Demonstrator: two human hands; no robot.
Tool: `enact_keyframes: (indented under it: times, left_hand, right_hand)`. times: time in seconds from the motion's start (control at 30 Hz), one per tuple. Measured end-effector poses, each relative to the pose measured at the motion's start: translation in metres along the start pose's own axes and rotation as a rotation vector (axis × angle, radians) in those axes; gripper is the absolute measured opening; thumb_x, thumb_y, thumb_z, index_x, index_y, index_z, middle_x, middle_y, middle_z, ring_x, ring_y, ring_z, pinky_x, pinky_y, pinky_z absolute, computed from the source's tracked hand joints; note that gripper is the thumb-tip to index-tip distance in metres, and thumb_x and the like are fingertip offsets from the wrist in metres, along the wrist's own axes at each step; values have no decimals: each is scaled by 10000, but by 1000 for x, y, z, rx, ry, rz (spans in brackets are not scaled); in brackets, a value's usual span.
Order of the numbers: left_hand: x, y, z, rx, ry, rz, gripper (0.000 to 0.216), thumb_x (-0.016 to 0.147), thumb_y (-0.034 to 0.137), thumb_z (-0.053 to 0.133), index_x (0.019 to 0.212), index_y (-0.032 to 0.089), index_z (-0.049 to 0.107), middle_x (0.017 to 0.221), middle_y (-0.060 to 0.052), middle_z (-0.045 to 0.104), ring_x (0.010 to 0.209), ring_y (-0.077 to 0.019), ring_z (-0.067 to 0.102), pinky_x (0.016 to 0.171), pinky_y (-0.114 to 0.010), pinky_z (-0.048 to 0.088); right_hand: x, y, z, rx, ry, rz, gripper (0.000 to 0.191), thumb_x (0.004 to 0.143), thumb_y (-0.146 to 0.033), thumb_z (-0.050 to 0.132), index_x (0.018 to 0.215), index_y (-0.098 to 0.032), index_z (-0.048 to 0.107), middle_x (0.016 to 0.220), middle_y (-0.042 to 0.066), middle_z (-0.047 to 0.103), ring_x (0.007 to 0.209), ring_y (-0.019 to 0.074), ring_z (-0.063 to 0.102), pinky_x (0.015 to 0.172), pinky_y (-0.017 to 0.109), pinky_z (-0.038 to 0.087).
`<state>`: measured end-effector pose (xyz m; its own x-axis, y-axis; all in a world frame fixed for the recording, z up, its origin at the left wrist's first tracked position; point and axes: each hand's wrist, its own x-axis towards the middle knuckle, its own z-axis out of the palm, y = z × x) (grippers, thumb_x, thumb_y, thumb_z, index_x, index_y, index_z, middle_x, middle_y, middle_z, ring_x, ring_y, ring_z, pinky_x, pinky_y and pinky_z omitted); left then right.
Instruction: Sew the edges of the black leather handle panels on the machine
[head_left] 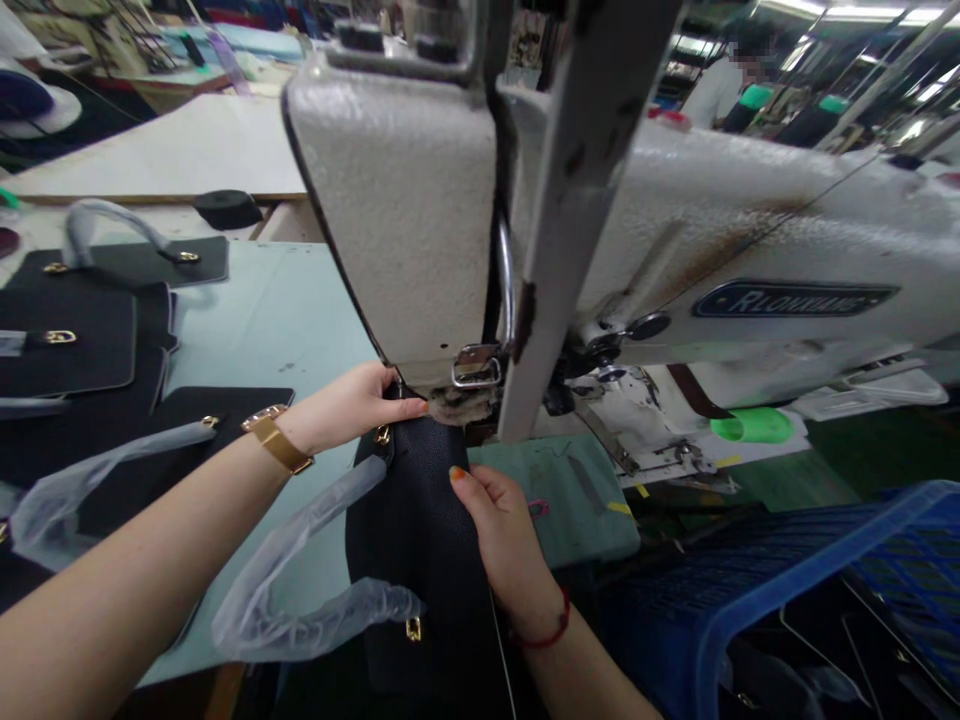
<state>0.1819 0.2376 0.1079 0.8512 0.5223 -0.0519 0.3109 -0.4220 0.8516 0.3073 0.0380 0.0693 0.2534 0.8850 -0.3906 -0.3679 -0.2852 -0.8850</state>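
Observation:
A black leather bag panel point(420, 540) with a plastic-wrapped handle point(300, 580) and gold fittings lies under the head of a white industrial sewing machine point(420, 200). My left hand point(352, 405), with a gold watch on the wrist, pinches the panel's top edge right by the presser foot point(476, 372). My right hand point(502, 525), with a red cord on the wrist, presses its fingers on the panel's right edge, thumb on top.
Several black bag panels point(82, 350) with wrapped handles are stacked on the pale green table point(277, 310) to the left. A blue plastic crate point(787, 590) stands at the lower right. A green cup point(750, 426) sits behind the machine. Another person point(724, 85) works far behind.

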Motion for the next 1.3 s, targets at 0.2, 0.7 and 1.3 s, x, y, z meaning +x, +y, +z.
enact_keyframes:
  times: [0.2, 0.7, 1.3]
  left_hand:
    - [0, 0, 1, 7, 29, 48, 455, 824, 457, 680, 1227, 245, 660, 1287, -32, 684, 1190, -257, 615, 1084, -406, 448]
    - [-3, 27, -2, 113, 40, -4, 463, 805, 453, 664, 1193, 202, 681, 1234, -59, 713, 1138, -269, 649, 1061, -384, 471]
    - [3, 25, -7, 81, 13, 87, 244, 828, 262, 531, 952, 164, 717, 1162, -51, 743, 1076, -216, 656, 1016, -354, 483]
  right_hand:
    - [0, -2, 1, 71, 20, 7, 339, 786, -442, 655, 644, -161, 532, 608, -25, 466, 549, 92, 395, 509, 217, 286]
    - [1, -2, 3, 151, 27, 31, 358, 748, -477, 690, 654, -157, 559, 602, -22, 518, 535, 94, 421, 505, 214, 300]
    - [10, -10, 2, 55, 25, -22, 346, 798, -450, 638, 644, -164, 520, 586, -30, 463, 541, 95, 389, 505, 217, 289]
